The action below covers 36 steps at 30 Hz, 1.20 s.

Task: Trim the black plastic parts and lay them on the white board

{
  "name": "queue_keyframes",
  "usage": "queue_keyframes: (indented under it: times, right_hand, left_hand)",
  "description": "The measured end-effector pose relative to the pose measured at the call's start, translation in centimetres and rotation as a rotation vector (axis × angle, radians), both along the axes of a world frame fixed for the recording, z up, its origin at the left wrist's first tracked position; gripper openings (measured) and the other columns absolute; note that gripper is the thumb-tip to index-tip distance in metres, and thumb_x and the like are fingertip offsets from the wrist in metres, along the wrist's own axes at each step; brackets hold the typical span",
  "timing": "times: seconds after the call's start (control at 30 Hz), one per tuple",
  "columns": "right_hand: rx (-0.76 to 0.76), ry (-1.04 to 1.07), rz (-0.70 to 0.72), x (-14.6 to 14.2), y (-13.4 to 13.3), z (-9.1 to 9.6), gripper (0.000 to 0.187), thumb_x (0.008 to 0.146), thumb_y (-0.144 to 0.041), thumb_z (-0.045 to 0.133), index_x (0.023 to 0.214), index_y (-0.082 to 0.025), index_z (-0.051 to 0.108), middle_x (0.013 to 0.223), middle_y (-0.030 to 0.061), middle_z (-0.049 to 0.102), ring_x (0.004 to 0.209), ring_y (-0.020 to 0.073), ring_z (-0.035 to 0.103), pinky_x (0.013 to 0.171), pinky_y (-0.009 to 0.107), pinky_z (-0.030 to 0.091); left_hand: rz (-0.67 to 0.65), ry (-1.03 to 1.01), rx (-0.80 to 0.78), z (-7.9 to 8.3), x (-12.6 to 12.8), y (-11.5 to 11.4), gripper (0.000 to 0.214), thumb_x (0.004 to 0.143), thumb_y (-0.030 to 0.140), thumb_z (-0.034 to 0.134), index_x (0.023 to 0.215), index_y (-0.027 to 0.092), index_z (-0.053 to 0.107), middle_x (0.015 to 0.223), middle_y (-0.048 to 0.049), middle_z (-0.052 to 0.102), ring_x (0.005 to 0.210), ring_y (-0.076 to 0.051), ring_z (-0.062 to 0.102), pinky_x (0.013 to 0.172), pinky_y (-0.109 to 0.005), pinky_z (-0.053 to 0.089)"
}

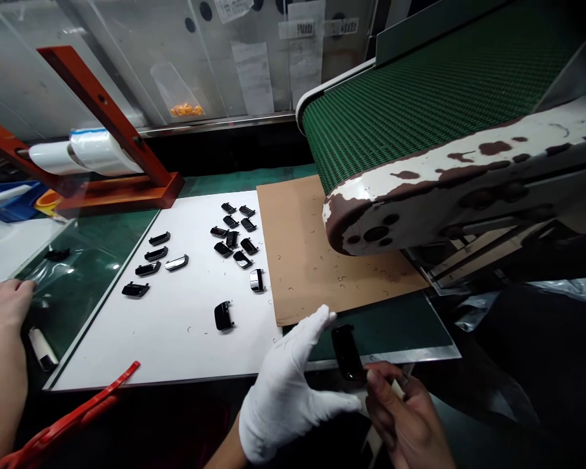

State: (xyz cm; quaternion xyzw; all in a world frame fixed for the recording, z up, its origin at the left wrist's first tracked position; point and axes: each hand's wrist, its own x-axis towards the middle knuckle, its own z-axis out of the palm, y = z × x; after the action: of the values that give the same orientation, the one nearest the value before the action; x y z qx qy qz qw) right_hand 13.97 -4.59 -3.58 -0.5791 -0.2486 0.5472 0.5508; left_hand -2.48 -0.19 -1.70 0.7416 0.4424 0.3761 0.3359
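Pinching: we see the right hand (403, 417) holding a glossy black piece (346, 352) between its fingertips, just above the green mat (395, 332).
Beside it: the white-gloved left hand (293, 391), fingers pressed together, thumb spread, not gripping.
Risk: we judge a loose pinch could drop the piece, scratching its gloss.

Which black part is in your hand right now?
The glossy black part gripped in the bare right hand, the only one lifted; the rest lie flat, untouched.

Clear partition (102, 65), taped papers (254, 75), green conveyor belt (420, 98)
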Motion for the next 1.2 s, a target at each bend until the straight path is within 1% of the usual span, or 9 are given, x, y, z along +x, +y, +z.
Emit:
queue_keyframes:
  times: [0.1,0.23,0.53,0.63,0.73,0.83,0.9,1.0,1.2]
  right_hand:
    - [-0.148,0.300,-0.062,-0.3,0.3,0.1,0.040,0.057,-0.051,0.086,0.068,-0.018,0.067,0.051,-0.0004,0.061,0.032,-0.0005,0.023,0.031,0.014,0.017]
    - [-0.233,0.484,-0.075,-0.1,0.9,0.1,0.044,0.043,-0.047,0.093,0.062,-0.017,0.066,0.056,0.0046,0.068,0.032,-0.0025,0.019,0.031,0.013,0.012]
    - [-0.182,0.525,0.006,0.0,1.0,-0.6,0.040,0.052,-0.046,0.090,0.061,-0.017,0.064,0.059,0.0026,0.068,0.034,-0.0026,0.015,0.030,0.013,0.013]
    - [-0.173,0.352,0.007,0.1,0.5,-1.0,0.039,0.056,-0.049,0.087,0.066,-0.018,0.067,0.049,-0.0021,0.059,0.034,-0.0007,0.019,0.031,0.013,0.015]
    - [-0.059,0.036,0.069,0.4,-0.2,-1.4,0.032,0.066,-0.049,0.081,0.071,-0.019,0.072,0.038,-0.0067,0.044,0.033,0.0059,0.033,0.031,0.017,0.027]
    - [0.075,-0.316,0.115,0.8,-0.5,-1.4,0.026,0.073,-0.047,0.074,0.072,-0.021,0.075,0.052,0.0016,0.065,0.049,0.0175,0.062,0.046,0.025,0.050]
    - [0.150,-0.495,0.154,1.1,-0.4,-1.2,0.021,0.077,-0.044,0.071,0.072,-0.023,0.076,0.068,0.0038,0.075,0.065,0.0216,0.071,0.058,0.024,0.056]
    - [0.227,-0.607,0.242,1.4,-0.1,-0.9,0.018,0.080,-0.040,0.068,0.075,-0.025,0.076,0.073,0.0032,0.078,0.068,0.0222,0.074,0.059,0.022,0.058]
    - [0.247,-0.625,0.383,1.3,0.4,-0.6,0.017,0.083,-0.038,0.065,0.077,-0.026,0.076,0.071,0.0013,0.077,0.065,0.0207,0.074,0.050,0.019,0.056]
  left_hand:
    - [0.004,-0.070,-0.083,-0.3,-0.2,0.0,0.094,0.070,0.056,0.075,0.148,0.037,0.025,0.137,-0.0087,0.057,0.125,-0.029,0.056,0.107,-0.045,0.045]
    - [0.004,-0.126,-0.136,-0.6,-0.8,-0.1,0.095,0.070,0.055,0.076,0.148,0.035,0.027,0.138,-0.0094,0.056,0.127,-0.029,0.054,0.109,-0.044,0.044]
    - [0.002,-0.142,-0.162,-0.7,-1.0,0.0,0.097,0.069,0.051,0.079,0.149,0.028,0.030,0.138,-0.0129,0.056,0.128,-0.032,0.053,0.110,-0.048,0.041]
    - [-0.002,-0.122,-0.165,-0.5,-1.0,0.1,0.098,0.068,0.051,0.080,0.149,0.029,0.029,0.137,-0.0121,0.056,0.127,-0.032,0.053,0.109,-0.047,0.042]
    - [-0.021,-0.065,-0.155,-0.5,-1.1,0.2,0.102,0.068,0.045,0.083,0.150,0.031,0.024,0.134,-0.0105,0.058,0.124,-0.030,0.056,0.108,-0.046,0.044]
    - [-0.027,0.000,-0.166,-0.6,-1.2,0.3,0.107,0.066,0.040,0.086,0.151,0.030,0.021,0.131,-0.0106,0.059,0.121,-0.031,0.058,0.106,-0.047,0.046]
    - [-0.028,0.030,-0.170,-0.7,-1.3,0.3,0.110,0.064,0.039,0.087,0.151,0.030,0.019,0.132,-0.0115,0.058,0.122,-0.031,0.057,0.105,-0.047,0.046]
    - [-0.045,0.050,-0.145,-0.7,-1.4,0.2,0.111,0.065,0.038,0.087,0.151,0.030,0.018,0.134,-0.0124,0.057,0.123,-0.031,0.056,0.104,-0.047,0.046]
    - [-0.082,0.075,-0.150,-0.7,-1.2,0.2,0.102,0.069,0.040,0.084,0.150,0.028,0.023,0.133,-0.0140,0.059,0.121,-0.030,0.057,0.104,-0.046,0.046]
